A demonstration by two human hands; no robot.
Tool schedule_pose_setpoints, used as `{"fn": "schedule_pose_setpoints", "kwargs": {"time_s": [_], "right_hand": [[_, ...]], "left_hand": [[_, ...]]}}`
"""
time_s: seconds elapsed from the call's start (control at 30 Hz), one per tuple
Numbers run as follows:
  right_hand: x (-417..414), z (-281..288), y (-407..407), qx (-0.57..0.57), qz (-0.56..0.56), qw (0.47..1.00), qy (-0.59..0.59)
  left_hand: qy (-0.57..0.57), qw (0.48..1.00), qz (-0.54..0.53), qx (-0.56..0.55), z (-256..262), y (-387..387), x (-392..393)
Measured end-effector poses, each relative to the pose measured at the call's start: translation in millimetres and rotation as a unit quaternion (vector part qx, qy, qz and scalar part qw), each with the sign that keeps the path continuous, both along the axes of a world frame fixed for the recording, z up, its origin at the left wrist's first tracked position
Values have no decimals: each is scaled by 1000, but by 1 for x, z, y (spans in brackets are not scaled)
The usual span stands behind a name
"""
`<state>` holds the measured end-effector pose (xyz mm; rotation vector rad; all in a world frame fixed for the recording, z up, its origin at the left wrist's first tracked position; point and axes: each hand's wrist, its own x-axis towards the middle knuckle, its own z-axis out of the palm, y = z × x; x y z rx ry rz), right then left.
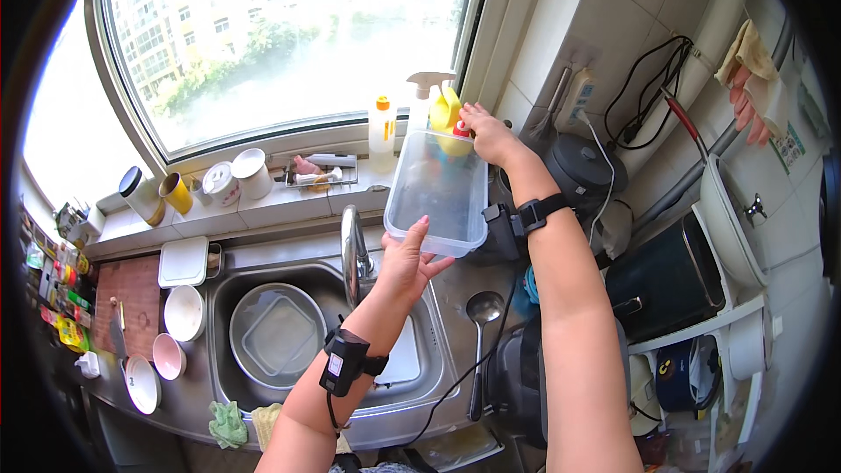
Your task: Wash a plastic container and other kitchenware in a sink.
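A clear plastic food container (437,194) is held up above the back of the sink counter, tilted, with its inside facing me. My left hand (410,259) supports its near end, thumb over the rim and fingers beneath. My right hand (489,135) is at the container's far right corner, fingers stretched towards the window sill. Beside those fingers are a yellow bottle (444,108) and a red cap (462,129). Whether the right hand grips the container's rim or only rests near it is not plain. The chrome faucet (352,256) stands left of the container.
In the steel sink (220,355) sits a metal basin (246,361) with a clear lid-like piece in it. A ladle (478,348) lies right of the sink. Bowls (185,312), a cutting board (128,289) and a knife (118,338) are at left. A dark cable (453,394) crosses the counter.
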<state>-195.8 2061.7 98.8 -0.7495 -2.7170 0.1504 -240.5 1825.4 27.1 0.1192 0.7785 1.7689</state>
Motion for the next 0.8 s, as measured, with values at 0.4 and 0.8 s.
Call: {"fn": "schedule_pose_setpoints", "kwargs": {"time_s": [0.4,0.8], "right_hand": [[58,10,-104,-130,58,954,265],[96,-129,-204,-471,-104,779,401]], "left_hand": [[-15,991,-130,-24,-29,-79,32],[-60,959,-248,-120,-106,-262,-12]]}}
